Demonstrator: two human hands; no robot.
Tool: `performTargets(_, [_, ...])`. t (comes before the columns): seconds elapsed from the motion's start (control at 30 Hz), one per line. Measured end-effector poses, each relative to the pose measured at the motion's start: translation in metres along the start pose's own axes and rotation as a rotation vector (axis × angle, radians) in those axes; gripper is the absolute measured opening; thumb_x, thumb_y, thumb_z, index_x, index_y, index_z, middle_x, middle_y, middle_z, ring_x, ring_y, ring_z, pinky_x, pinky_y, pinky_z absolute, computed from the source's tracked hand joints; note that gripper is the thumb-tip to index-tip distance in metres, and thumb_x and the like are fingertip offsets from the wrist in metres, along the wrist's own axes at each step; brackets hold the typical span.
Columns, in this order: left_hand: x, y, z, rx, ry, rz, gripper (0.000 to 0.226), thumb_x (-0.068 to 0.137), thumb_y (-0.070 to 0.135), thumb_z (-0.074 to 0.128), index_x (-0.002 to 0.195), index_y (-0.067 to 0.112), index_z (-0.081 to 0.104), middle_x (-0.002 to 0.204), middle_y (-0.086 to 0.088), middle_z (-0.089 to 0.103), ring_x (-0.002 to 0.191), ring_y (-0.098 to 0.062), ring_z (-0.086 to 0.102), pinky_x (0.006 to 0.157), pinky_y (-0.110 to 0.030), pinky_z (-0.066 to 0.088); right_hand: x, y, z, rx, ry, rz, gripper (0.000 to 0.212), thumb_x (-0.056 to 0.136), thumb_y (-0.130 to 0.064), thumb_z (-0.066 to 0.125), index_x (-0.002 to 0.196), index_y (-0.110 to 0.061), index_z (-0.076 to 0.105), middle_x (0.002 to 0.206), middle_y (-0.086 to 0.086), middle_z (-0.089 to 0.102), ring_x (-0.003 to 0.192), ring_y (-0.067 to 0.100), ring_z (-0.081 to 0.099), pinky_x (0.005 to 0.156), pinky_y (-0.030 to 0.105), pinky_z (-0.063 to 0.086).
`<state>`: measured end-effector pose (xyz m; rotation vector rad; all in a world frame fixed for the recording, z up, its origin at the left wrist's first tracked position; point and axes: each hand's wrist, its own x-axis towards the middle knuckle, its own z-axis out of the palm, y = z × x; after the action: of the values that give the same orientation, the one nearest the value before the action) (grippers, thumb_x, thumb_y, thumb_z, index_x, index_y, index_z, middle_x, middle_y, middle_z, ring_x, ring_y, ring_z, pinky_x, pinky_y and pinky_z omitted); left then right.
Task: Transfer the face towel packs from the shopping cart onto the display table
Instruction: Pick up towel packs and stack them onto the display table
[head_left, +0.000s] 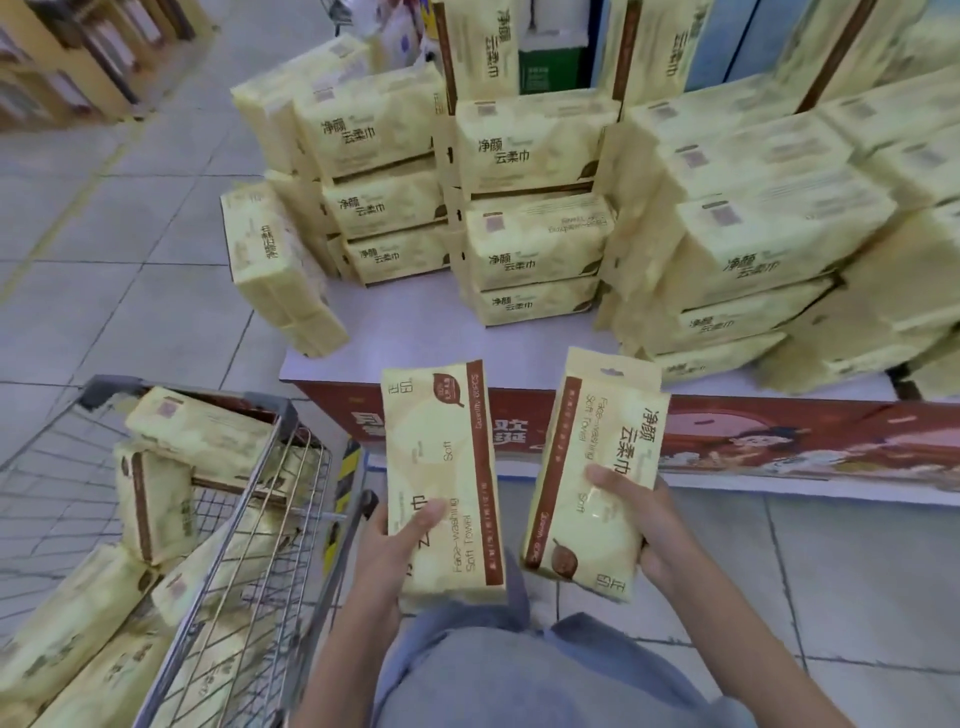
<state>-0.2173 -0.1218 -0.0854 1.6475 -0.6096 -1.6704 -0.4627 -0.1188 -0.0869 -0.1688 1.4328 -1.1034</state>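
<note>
Two face towel packs held up, one in each hand, between cart and display surface.

The left hand (400, 540) is clamped on the lower end of the left pack (447, 467), thumb across its front and the other fingers hidden behind; the right hand (649, 525) grips the right pack (597, 457) the same way, thumb on the front and palm round its right edge. Both packs stand nearly upright, side by side but apart, in the air just short of the near edge of the surface (415, 332). On that surface stand stacks (530, 244) of matching yellow packs, with one leaning pack (275, 265) at its left corner. The wire cart (270, 519) sits just left of the left hand, and more cart packs (197, 431) lie jumbled inside it. A red panel (727, 431) runs along the front below the surface, above the tiled floor (130, 218).
</note>
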Motion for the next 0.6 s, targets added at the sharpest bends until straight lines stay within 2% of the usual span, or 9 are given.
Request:
performTargets(0.03, [0.004, 0.001, 0.000, -0.002, 0.015, -0.002, 0.068, 0.051, 0.033, 0.078, 0.114, 0.013, 0.059, 0.091, -0.008, 0.076, 0.080, -0.025, 0.073, 0.057, -0.037, 0.058, 0.005, -0.007, 0.004, -0.012, -0.014, -0.014, 0.061, 0.051, -0.013, 0.081, 0.109, -0.012, 0.063, 0.099, 0.009, 0.074, 0.083, 0.026, 0.072, 0.062, 0.038, 0.057])
performTargets(0.1, [0.014, 0.007, 0.001, 0.013, 0.037, -0.008, 0.072, 0.050, 0.035, 0.079, 0.114, 0.010, 0.059, 0.093, -0.009, 0.075, 0.083, -0.028, 0.073, 0.064, -0.042, 0.058, 0.018, -0.023, 0.012, -0.035, -0.027, -0.040, 0.058, 0.052, -0.010, 0.081, 0.107, -0.012, 0.063, 0.094, 0.006, 0.075, 0.077, 0.022, 0.073, 0.054, 0.032, 0.056])
performTargets(0.17, [0.027, 0.015, 0.005, 0.018, 0.037, -0.005, 0.074, 0.049, 0.037, 0.079, 0.116, 0.009, 0.060, 0.097, -0.011, 0.074, 0.088, -0.030, 0.072, 0.075, -0.049, 0.058, 0.031, -0.043, 0.022, -0.057, -0.041, -0.075, 0.063, 0.049, -0.011, 0.082, 0.109, -0.011, 0.062, 0.093, 0.005, 0.075, 0.077, 0.021, 0.073, 0.053, 0.031, 0.056])
performTargets(0.27, [0.050, 0.035, 0.011, 0.008, 0.029, 0.008, 0.072, 0.052, 0.036, 0.078, 0.116, 0.010, 0.060, 0.099, -0.012, 0.074, 0.091, -0.032, 0.070, 0.081, -0.055, 0.055, 0.050, -0.083, 0.045, -0.132, -0.077, -0.151, 0.074, 0.042, -0.016, 0.085, 0.112, -0.013, 0.060, 0.093, 0.002, 0.075, 0.078, 0.018, 0.073, 0.056, 0.031, 0.057])
performTargets(0.33, [0.067, 0.051, 0.017, -0.006, 0.016, 0.015, 0.070, 0.054, 0.035, 0.077, 0.117, 0.010, 0.060, 0.101, -0.012, 0.073, 0.093, -0.033, 0.069, 0.082, -0.056, 0.054, 0.061, -0.118, 0.066, -0.227, -0.090, -0.218, 0.078, 0.038, -0.023, 0.086, 0.111, -0.017, 0.059, 0.090, -0.003, 0.074, 0.074, 0.011, 0.072, 0.056, 0.028, 0.056])
performTargets(0.43, [0.092, 0.077, 0.023, -0.034, 0.006, 0.051, 0.068, 0.056, 0.033, 0.077, 0.118, 0.012, 0.059, 0.101, -0.011, 0.074, 0.093, -0.031, 0.070, 0.076, -0.049, 0.057, 0.078, -0.179, 0.100, -0.391, -0.148, -0.399, 0.067, 0.043, -0.025, 0.088, 0.098, -0.036, 0.050, 0.075, -0.021, 0.067, 0.063, -0.010, 0.064, 0.046, 0.009, 0.047])
performTargets(0.47, [0.099, 0.086, 0.024, -0.036, 0.001, 0.061, 0.067, 0.056, 0.033, 0.077, 0.117, 0.012, 0.060, 0.100, -0.010, 0.074, 0.092, -0.030, 0.071, 0.072, -0.046, 0.058, 0.084, -0.199, 0.112, -0.463, -0.158, -0.485, 0.068, 0.045, -0.025, 0.090, 0.096, -0.038, 0.047, 0.078, -0.022, 0.066, 0.067, -0.011, 0.063, 0.046, 0.006, 0.045])
performTargets(0.53, [0.112, 0.100, 0.026, -0.036, -0.011, 0.071, 0.065, 0.057, 0.035, 0.077, 0.116, 0.012, 0.061, 0.100, -0.011, 0.074, 0.091, -0.030, 0.071, 0.071, -0.044, 0.058, 0.098, -0.235, 0.136, -0.663, -0.131, -0.678, 0.077, 0.046, -0.030, 0.092, 0.107, -0.032, 0.046, 0.094, -0.020, 0.061, 0.082, -0.005, 0.061, 0.057, 0.009, 0.046])
performTargets(0.6, [0.123, 0.112, 0.026, -0.038, -0.020, 0.080, 0.069, 0.055, 0.038, 0.078, 0.116, 0.012, 0.061, 0.103, -0.012, 0.073, 0.094, -0.032, 0.070, 0.080, -0.051, 0.056, 0.112, -0.265, 0.159, -0.945, -0.080, -0.873, 0.093, 0.044, -0.039, 0.092, 0.122, -0.023, 0.044, 0.106, -0.013, 0.055, 0.094, 0.007, 0.055, 0.073, 0.020, 0.042])
